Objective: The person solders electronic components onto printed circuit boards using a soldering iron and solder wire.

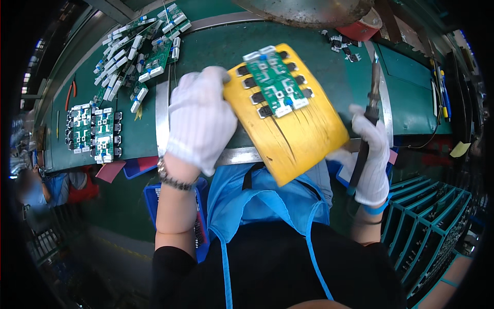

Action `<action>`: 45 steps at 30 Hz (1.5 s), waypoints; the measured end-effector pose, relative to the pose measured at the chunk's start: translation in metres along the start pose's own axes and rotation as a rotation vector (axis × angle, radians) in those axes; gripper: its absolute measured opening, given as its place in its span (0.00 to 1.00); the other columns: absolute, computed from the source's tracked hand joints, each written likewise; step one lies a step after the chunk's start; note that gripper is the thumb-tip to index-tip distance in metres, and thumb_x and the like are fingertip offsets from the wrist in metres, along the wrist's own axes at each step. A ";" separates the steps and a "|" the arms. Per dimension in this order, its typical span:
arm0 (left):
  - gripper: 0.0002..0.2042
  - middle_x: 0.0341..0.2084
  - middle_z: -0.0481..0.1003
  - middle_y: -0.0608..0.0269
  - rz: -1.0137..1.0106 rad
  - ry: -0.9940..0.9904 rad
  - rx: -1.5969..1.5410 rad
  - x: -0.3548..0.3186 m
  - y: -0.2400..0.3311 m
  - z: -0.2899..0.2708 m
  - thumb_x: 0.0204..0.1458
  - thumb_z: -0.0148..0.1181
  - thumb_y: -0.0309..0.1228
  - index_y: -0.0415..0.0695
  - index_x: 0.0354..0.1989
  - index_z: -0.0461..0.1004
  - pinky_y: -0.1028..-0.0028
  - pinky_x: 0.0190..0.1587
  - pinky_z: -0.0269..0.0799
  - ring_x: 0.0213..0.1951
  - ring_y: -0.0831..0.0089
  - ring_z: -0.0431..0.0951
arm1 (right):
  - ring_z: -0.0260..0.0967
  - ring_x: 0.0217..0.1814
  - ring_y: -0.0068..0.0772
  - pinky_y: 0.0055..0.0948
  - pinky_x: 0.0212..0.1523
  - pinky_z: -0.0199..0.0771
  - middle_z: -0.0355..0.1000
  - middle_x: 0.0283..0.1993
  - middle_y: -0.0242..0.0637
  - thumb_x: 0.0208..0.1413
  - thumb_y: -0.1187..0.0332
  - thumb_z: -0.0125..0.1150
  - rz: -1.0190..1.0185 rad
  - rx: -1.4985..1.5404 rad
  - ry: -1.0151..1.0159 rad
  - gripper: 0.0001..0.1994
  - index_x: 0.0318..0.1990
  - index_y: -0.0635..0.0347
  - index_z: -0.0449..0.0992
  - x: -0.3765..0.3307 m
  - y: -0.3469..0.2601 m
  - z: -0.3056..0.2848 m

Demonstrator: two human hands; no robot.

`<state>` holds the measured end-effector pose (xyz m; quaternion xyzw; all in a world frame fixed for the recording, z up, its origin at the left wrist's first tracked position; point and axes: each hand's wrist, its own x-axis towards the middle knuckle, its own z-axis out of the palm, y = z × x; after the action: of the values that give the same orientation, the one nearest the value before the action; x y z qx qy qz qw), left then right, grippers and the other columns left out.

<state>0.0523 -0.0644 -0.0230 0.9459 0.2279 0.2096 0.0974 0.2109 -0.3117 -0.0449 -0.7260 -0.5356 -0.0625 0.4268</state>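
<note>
A yellow block [309, 139] with dark cracks is tilted over the bench's near edge. On its upper part lies a green circuit board [276, 81] with white connectors and black parts [265, 111] along both long sides. My left hand [201, 116], in a white striped glove, is closed on the block's left edge; its fingertips are partly hidden. In my gloved right hand [375, 154] is a soldering iron [371, 103], its tip pointing up and away. Some right fingers reach near the block's lower right corner, blurred; I cannot tell whether they touch it.
Many green boards [121, 59] are heaped at the far left, with finished-looking boards [103, 131] nearer. Small black parts [343, 46] lie by a red container [363, 26]. A blue bin [154, 201] is below the bench, and a teal rack [432, 221] stands at right.
</note>
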 end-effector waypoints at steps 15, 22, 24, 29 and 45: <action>0.12 0.37 0.78 0.58 -0.081 0.044 -0.219 -0.062 0.019 -0.012 0.43 0.58 0.17 0.42 0.37 0.72 0.63 0.48 0.67 0.42 0.58 0.76 | 0.75 0.54 0.37 0.31 0.54 0.75 0.70 0.56 0.47 0.58 0.83 0.57 0.096 -0.008 0.102 0.21 0.58 0.58 0.65 0.028 0.035 0.026; 0.14 0.36 0.77 0.61 0.016 0.036 -0.352 -0.064 0.022 0.002 0.41 0.65 0.20 0.44 0.37 0.73 0.64 0.46 0.66 0.39 0.59 0.75 | 0.73 0.57 0.38 0.35 0.56 0.74 0.70 0.57 0.47 0.58 0.77 0.61 0.123 -0.216 0.106 0.22 0.58 0.58 0.63 0.022 0.030 0.020; 0.16 0.34 0.75 0.60 -0.144 0.122 -0.355 -0.061 0.022 0.003 0.40 0.71 0.25 0.43 0.37 0.72 0.64 0.46 0.66 0.37 0.59 0.73 | 0.73 0.57 0.39 0.36 0.58 0.72 0.71 0.56 0.47 0.57 0.77 0.62 0.084 -0.266 0.167 0.21 0.58 0.60 0.64 0.026 0.021 0.022; 0.25 0.36 0.72 0.59 -0.033 0.214 -0.245 -0.043 0.013 0.021 0.36 0.78 0.37 0.43 0.38 0.69 0.66 0.43 0.65 0.39 0.60 0.71 | 0.70 0.60 0.42 0.39 0.61 0.70 0.72 0.56 0.49 0.48 0.75 0.72 0.046 -0.029 0.146 0.28 0.54 0.61 0.63 0.032 -0.001 0.039; 0.21 0.37 0.76 0.58 -0.072 0.327 -0.284 -0.039 0.003 0.004 0.34 0.78 0.29 0.42 0.34 0.71 0.68 0.44 0.71 0.41 0.61 0.75 | 0.67 0.63 0.42 0.39 0.63 0.68 0.70 0.58 0.47 0.47 0.77 0.72 0.016 -0.091 0.038 0.30 0.56 0.60 0.62 0.033 0.002 0.048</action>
<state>0.0242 -0.0859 -0.0393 0.8672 0.2425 0.3867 0.1990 0.2090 -0.2549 -0.0578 -0.7475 -0.5181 -0.0972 0.4041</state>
